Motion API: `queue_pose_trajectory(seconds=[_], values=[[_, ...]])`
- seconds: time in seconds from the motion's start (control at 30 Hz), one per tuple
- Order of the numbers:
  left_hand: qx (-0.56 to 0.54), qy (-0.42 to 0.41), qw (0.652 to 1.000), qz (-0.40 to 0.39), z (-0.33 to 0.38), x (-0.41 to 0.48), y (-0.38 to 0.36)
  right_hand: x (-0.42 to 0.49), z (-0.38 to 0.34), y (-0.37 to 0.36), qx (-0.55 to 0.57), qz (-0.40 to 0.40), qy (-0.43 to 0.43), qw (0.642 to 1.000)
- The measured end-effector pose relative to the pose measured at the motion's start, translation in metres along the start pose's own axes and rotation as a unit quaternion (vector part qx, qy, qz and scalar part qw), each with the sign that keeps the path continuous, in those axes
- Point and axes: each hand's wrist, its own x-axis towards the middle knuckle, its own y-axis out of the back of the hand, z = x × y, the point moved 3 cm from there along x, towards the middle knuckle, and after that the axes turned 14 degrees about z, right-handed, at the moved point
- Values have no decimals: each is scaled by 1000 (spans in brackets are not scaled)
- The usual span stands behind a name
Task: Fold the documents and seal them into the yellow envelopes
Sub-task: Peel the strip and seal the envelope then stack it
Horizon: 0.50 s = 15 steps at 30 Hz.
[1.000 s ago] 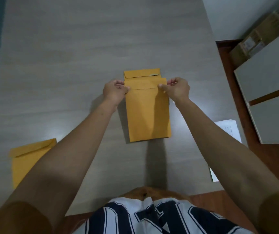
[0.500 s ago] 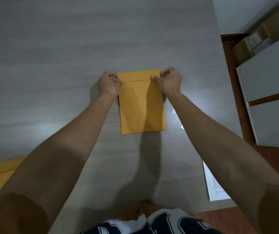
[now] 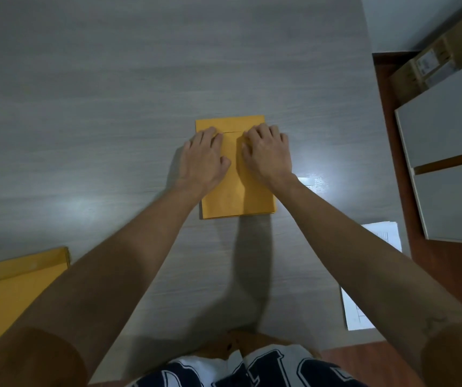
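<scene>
Released from pinching, the left hand (image 3: 204,160) and right hand (image 3: 266,156) had flattened, fingers spread, pressing the yellow envelope (image 3: 238,196) at frame centre. It seemed light, thin, easily creased; best gripped by its edges.

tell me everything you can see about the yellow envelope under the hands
The flat rectangular yellow paper envelope lies in portrait near the middle of the grey wood-grain table, its long sides running away from the person. Its flap is at the far end and folded down, with the flap's edge showing as a thin line between the hands. The paper looks matte, smooth and uncreased. The left hand and right hand press on its upper half, side by side, over the flap line.
</scene>
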Motion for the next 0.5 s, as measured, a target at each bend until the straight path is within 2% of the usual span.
queue_pose_trajectory(seconds=[0.23,0.5], values=[[77,-39,996,-25,1,-5,2,2,-9,3,-66,-3,28,997],[24,2,998,-58,0,1,3,4,-14,9,-43,-59,-34,997]])
